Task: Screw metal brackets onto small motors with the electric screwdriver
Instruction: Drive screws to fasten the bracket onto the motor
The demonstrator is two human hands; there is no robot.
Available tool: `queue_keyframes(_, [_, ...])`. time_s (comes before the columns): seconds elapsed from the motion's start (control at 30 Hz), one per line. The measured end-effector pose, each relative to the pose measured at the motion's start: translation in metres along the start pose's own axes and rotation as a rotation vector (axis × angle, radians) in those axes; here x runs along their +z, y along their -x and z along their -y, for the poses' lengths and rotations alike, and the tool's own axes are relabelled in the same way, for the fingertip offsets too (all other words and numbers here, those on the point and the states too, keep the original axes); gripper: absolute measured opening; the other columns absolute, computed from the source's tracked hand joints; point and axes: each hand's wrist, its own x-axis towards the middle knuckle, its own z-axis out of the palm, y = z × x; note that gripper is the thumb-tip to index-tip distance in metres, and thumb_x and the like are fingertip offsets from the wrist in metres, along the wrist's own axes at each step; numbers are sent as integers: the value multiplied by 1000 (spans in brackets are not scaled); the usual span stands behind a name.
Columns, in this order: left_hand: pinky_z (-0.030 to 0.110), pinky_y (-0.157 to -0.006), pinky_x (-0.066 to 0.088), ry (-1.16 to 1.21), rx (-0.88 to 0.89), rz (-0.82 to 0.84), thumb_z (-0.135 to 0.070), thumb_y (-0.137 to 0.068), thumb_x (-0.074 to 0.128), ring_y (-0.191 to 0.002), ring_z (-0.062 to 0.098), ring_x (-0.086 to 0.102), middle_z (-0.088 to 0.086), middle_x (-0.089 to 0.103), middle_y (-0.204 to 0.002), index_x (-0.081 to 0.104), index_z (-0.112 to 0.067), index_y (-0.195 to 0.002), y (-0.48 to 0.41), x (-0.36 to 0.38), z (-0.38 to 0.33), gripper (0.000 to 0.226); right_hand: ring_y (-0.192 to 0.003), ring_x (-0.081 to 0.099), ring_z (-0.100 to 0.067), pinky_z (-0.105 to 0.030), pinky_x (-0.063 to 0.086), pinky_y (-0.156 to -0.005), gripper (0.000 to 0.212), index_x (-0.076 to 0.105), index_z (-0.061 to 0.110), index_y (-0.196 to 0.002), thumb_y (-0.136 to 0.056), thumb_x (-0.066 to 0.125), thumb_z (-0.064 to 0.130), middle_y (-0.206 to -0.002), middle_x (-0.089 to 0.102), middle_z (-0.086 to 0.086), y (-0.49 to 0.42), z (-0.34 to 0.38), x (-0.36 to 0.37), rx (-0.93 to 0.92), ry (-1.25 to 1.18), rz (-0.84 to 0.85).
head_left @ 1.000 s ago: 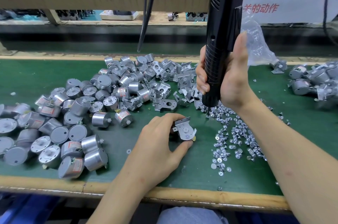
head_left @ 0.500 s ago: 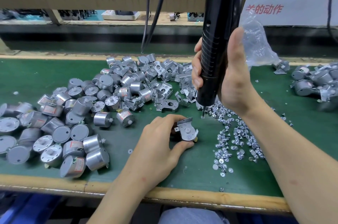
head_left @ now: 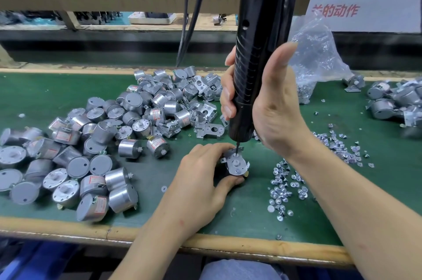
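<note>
Screwdriver stood nearly upright in my right hand, fingers wrapped round its barrel, bit tip down on the far edge of the bracket. My left hand pinched the motor under that bracket on the green mat, straight below the tool

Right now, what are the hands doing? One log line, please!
left hand: holds motor | right hand: grips screwdriver | tip: on bracket atop motor | screws: loose pile nearby
</note>
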Motion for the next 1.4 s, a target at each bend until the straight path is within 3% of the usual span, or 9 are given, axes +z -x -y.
queue_keyframes(0.53, [2,-85,31,3,18,-8,-30,-78,81,-93,3,49,-37,42,-95,62,-21,-121,-1,0,-1,47,-43,49,-18,-30,44,-49,71,55,15,-89,-73,44,83,-61,55,3,-1,-9,1,14,7,-17])
queue_keyframes(0.73, [1,-85,30,-10,21,-16,-30,-77,82,-94,5,50,-29,46,-95,63,-21,-119,-1,0,-2,47,-39,45,-19,-28,39,-46,76,52,12,-87,-71,47,87,-56,51,4,-1,-12,4,17,13,-49])
queue_keyframes(0.83, [1,-85,30,-8,21,-22,-30,-77,82,-94,4,50,-35,42,-91,64,-21,-119,-1,0,-2,46,-39,44,-20,-29,38,-46,77,50,11,-86,-73,47,87,-56,50,2,0,-11,5,6,23,-61])
queue_keyframes(1.07, [-1,-83,28,-11,20,-23,-33,-78,80,-87,-3,41,-34,40,-89,64,-21,-118,-1,-1,-2,45,-40,46,-18,-26,39,-44,94,44,-9,-87,-78,44,84,-55,52,3,3,-9,12,-33,110,-56])
queue_keyframes(1.27, [-1,-84,26,-31,2,-22,-35,-79,78,-96,4,48,-25,50,-96,63,-21,-119,1,0,-4,45,-42,49,-16,-25,41,-45,74,47,1,-80,-86,42,75,-57,50,-3,6,-9,15,-85,210,-205])
queue_keyframes(1.33, [6,-82,30,-36,1,-16,-36,-80,77,-97,8,50,-19,55,-99,62,-23,-116,0,1,-4,42,-46,53,-15,-27,43,-47,61,49,13,-81,-89,43,73,-58,53,2,10,-11,16,-100,290,-303])
queue_keyframes(1.4, [13,-79,32,-40,5,-10,-36,-80,77,-95,9,50,-22,53,-96,61,-24,-113,1,1,-4,38,-51,58,-20,-37,48,-51,44,50,30,-84,-88,47,74,-62,57,3,14,-10,17,-107,379,-363])
